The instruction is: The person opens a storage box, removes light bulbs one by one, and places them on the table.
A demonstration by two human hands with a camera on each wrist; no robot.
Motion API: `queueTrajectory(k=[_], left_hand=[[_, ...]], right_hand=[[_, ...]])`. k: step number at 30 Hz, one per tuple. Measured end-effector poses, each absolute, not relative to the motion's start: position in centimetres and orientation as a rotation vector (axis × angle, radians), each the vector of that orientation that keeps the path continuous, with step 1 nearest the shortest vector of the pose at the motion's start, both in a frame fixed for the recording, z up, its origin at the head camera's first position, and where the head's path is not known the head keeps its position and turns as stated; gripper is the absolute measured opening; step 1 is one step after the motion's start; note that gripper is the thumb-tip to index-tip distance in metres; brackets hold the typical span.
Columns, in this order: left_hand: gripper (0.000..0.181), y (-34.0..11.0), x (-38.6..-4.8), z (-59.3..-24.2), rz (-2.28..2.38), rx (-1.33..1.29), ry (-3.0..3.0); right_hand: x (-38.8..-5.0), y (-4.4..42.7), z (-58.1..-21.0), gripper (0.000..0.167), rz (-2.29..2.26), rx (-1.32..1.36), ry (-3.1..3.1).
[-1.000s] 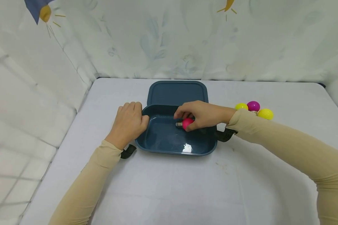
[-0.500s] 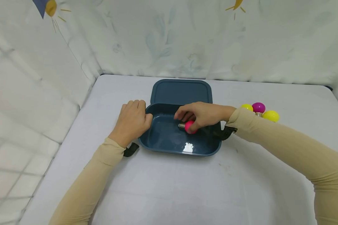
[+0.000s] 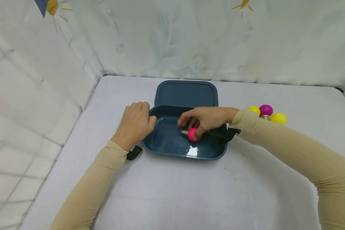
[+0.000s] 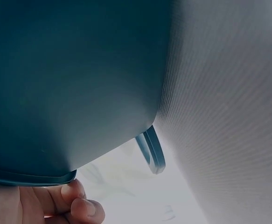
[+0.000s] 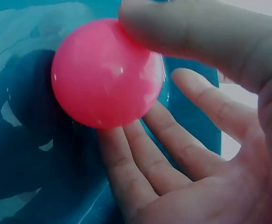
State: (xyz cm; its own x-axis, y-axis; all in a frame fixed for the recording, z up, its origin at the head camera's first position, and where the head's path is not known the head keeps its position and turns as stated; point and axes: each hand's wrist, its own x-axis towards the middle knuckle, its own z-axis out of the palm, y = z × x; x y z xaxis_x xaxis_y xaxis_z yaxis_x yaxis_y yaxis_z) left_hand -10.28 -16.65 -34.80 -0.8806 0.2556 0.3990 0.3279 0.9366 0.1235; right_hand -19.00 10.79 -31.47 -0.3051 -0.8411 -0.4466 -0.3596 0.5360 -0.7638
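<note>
A dark blue plastic box (image 3: 166, 145) stands on the white table. My left hand (image 3: 134, 123) grips its left rim; in the left wrist view the curled fingers (image 4: 87, 210) show beside the rim. Inside the box is a pink light bulb (image 3: 193, 134), its metal screw base pointing left. My right hand (image 3: 208, 118) reaches into the box and pinches the bulb, the thumb on its near side. The right wrist view shows the round pink bulb (image 5: 103, 77) between the thumb and fingers, with some fingertips hidden behind it.
The box's blue lid (image 3: 187, 92) lies directly behind it. Right of the box, past my right forearm, sit a purple bulb (image 3: 266, 110) and two yellow bulbs (image 3: 279, 118), partly covered by the sleeve. A pale patterned curtain (image 3: 172, 41) borders the table's back.
My right hand has shifted the pink bulb slightly nearer to me and to the left within the box. The left hand stays on the rim. The head view has shifted slightly.
</note>
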Motion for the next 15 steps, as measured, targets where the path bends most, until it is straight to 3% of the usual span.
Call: queueTrajectory(k=[15], left_hand=[[0.018, -16.55, -10.25, -34.7, -0.263, -0.408, -2.737]], right_hand=[[-19.03, 10.14, -32.23, 0.063, -0.635, -0.995, 1.803]])
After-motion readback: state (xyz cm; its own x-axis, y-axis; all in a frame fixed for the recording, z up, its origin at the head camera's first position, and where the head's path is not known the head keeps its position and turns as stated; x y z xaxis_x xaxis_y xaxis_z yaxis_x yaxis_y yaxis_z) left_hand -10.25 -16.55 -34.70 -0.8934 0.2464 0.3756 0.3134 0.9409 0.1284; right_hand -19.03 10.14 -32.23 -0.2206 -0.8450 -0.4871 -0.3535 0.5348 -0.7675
